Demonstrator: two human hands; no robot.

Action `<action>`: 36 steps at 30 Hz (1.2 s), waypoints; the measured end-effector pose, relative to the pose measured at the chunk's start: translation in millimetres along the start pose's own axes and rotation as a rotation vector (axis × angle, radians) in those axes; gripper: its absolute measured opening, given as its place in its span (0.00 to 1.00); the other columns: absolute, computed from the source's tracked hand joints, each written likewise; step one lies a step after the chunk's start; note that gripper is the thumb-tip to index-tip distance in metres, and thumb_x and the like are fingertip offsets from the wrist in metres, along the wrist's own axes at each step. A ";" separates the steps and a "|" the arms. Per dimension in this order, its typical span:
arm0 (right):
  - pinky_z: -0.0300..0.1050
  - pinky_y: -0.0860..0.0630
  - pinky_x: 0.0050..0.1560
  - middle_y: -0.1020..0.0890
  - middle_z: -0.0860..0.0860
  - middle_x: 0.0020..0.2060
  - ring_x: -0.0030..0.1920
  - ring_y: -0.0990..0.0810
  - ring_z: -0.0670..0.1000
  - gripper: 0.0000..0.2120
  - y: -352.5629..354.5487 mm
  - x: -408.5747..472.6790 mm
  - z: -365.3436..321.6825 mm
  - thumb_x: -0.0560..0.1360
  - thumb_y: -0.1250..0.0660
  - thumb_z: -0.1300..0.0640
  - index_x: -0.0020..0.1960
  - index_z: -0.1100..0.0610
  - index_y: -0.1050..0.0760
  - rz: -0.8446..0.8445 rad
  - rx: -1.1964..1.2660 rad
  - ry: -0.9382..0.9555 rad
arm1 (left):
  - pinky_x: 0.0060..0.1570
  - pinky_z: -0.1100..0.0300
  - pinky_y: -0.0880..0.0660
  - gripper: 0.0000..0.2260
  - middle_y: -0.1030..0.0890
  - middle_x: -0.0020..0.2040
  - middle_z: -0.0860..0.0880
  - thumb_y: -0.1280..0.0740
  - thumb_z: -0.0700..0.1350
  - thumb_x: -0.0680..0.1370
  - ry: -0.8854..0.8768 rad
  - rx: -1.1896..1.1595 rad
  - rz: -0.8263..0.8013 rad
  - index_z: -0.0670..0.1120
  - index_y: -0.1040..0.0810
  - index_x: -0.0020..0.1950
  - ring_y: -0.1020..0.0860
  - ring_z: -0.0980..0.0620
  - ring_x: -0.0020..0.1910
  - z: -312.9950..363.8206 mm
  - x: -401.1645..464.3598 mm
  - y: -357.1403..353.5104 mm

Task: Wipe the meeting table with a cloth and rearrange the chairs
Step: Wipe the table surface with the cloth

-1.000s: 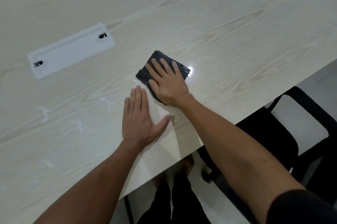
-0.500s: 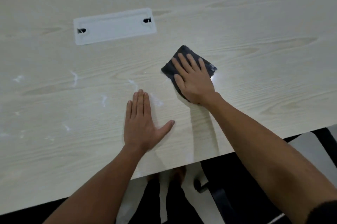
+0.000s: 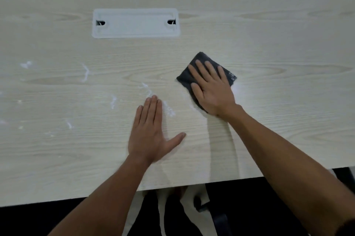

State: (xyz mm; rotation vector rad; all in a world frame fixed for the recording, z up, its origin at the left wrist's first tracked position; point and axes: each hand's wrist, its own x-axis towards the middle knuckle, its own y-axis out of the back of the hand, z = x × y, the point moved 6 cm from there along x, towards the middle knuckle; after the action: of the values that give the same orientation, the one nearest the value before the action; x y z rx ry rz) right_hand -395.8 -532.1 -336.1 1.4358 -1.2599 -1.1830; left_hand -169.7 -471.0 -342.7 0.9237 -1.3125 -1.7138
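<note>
A dark grey folded cloth [image 3: 199, 59] lies on the light wood meeting table [image 3: 269, 43]. My right hand [image 3: 211, 89] presses flat on the cloth with straight, spread fingers, covering most of it. My left hand [image 3: 151, 132] rests flat on the bare tabletop to the left of the cloth, fingers together and thumb out. White smears [image 3: 85, 72] streak the wood to the left of both hands. A chair's dark parts [image 3: 219, 220] show below the table's near edge.
A white rectangular cable cover [image 3: 135, 23] with two small slots is set flush in the table beyond the hands. The table's near edge [image 3: 57, 200] runs across the bottom, with dark floor and my legs beneath.
The view has swung so the table edge lies level and the cable cover sits more central. My right hand with the cloth has shifted a little right of my left hand, which stays flat.
</note>
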 end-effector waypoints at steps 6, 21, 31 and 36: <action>0.62 0.62 0.82 0.52 0.49 0.86 0.85 0.55 0.55 0.31 19.0 86.5 18.3 0.86 0.57 0.42 0.86 0.49 0.54 0.046 0.093 -0.406 | 0.83 0.43 0.48 0.54 0.49 0.86 0.40 0.42 0.77 0.76 -0.007 -0.005 0.010 0.36 0.48 0.84 0.52 0.44 0.86 -0.5 1.3 -1.0; 0.63 0.62 0.82 0.52 0.49 0.86 0.85 0.56 0.55 0.31 11.1 109.8 -35.1 0.86 0.57 0.42 0.86 0.49 0.53 0.038 0.085 -0.327 | 0.83 0.43 0.50 0.54 0.50 0.86 0.40 0.45 0.77 0.76 -0.016 -0.018 -0.006 0.36 0.49 0.84 0.55 0.45 0.86 -3.1 3.0 -2.8; 0.62 0.61 0.82 0.51 0.49 0.86 0.85 0.55 0.55 0.30 15.3 70.9 18.7 0.86 0.58 0.40 0.86 0.47 0.53 0.042 0.038 -0.378 | 0.82 0.42 0.46 0.53 0.47 0.85 0.39 0.42 0.76 0.76 -0.032 -0.062 0.043 0.35 0.47 0.84 0.51 0.43 0.86 -2.7 2.8 -2.9; 0.62 0.60 0.82 0.50 0.50 0.86 0.85 0.54 0.55 0.31 3.2 99.3 -63.9 0.85 0.59 0.41 0.86 0.49 0.51 0.012 0.029 -0.142 | 0.83 0.43 0.50 0.53 0.52 0.86 0.40 0.45 0.77 0.77 -0.023 -0.035 -0.005 0.37 0.51 0.85 0.56 0.45 0.86 -4.0 2.8 -4.6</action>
State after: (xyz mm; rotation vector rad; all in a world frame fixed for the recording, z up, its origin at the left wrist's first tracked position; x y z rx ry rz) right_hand -329.6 -629.8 -332.7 1.3827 -1.3860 -1.2820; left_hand -168.0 -474.4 -348.2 0.8909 -1.2925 -1.7507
